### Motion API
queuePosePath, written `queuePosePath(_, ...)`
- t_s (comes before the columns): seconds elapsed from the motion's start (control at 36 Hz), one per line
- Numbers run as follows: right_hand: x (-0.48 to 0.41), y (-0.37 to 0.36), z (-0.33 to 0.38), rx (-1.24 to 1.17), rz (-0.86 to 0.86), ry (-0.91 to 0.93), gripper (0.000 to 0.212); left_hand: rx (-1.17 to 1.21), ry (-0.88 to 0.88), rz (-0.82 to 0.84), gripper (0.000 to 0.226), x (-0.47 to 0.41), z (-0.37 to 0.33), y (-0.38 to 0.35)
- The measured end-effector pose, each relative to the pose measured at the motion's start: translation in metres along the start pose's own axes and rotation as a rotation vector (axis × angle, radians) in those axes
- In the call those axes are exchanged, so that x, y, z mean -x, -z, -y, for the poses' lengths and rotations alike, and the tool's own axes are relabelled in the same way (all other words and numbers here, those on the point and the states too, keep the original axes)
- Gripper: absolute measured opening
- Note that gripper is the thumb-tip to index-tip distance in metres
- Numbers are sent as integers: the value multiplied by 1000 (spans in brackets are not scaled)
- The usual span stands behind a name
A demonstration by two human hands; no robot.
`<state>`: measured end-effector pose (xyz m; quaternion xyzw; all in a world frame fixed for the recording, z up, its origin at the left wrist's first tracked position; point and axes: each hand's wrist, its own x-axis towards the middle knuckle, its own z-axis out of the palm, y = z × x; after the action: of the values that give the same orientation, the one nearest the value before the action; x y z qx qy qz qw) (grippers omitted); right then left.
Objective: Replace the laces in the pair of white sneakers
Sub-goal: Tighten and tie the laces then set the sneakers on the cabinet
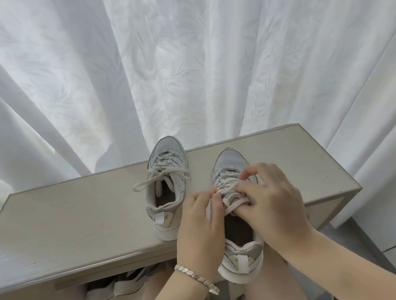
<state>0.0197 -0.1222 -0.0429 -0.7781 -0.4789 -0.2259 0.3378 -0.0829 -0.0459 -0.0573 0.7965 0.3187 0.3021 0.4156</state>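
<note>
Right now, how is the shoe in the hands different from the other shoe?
The right sneaker has the left hand and right hand pinching its lace; the left sneaker is untouched, its lace ends lying loose. The right sneaker's heel sticks out over the cabinet's near edge; the left sneaker's toe pokes past the far edge. Both are whitish, laced, and point away from the person.

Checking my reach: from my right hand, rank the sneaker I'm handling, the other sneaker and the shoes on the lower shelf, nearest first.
1. Handled sneaker: touching the right hand.
2. Other sneaker: to its left, farther back.
3. Lower-shelf shoes: below, far left.
</note>
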Motion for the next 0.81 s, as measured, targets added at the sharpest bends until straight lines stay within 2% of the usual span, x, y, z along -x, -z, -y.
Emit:
queuePosePath(0.06,1,2,-4,-63,-46,23,25,-32,-40,-6,49,2,0,-3)
queuePosePath(0.11,2,3,-10,-127,-60,51,26,-64,-55,12,61,4,-3,-5)
queuePosePath(0.17,2,3,-14,-174,-67,53,27,-87,-69,17,60,3,-8,-6)
queuePosePath(0.22,4,3,-17,-188,-77,32,26,-75,-67,48,47,0,-12,-4)
queuePosePath(0.28,5,2,-18,-191,-93,23,23,-25,-26,155,42,-3,-18,1)
queuePosePath(0.33,6,1,-17,-203,-106,37,21,-48,-14,280,49,-6,-23,6)
queuePosePath(0.42,9,1,-13,-236,-90,63,22,-124,-70,353,33,-12,-24,15)
queuePosePath(0.44,11,2,-12,-256,-72,51,22,-180,-95,359,33,-14,-24,17)
queuePosePath(0.5,14,6,-9,-313,-20,8,24,-352,-126,379,48,-16,-22,20)
queuePosePath(0.56,17,11,-7,-421,61,-60,23,-505,-130,407,61,-15,-17,20)
queuePosePath(0.61,20,20,-3,-542,182,-209,25,-557,-128,394,62,-10,-17,19)
queuePosePath(0.64,23,23,-1,-572,246,-310,29,-558,-136,377,61,-7,-16,18)
queuePosePath(0.72,35,27,-1,-597,462,-641,62,-486,-169,332,62,1,-11,17)
queuePosePath(0.75,38,26,-2,-601,496,-711,68,-445,-173,320,62,4,-10,16)
queuePosePath(0.81,39,27,-4,-561,487,-707,69,-364,-172,301,59,7,-7,15)
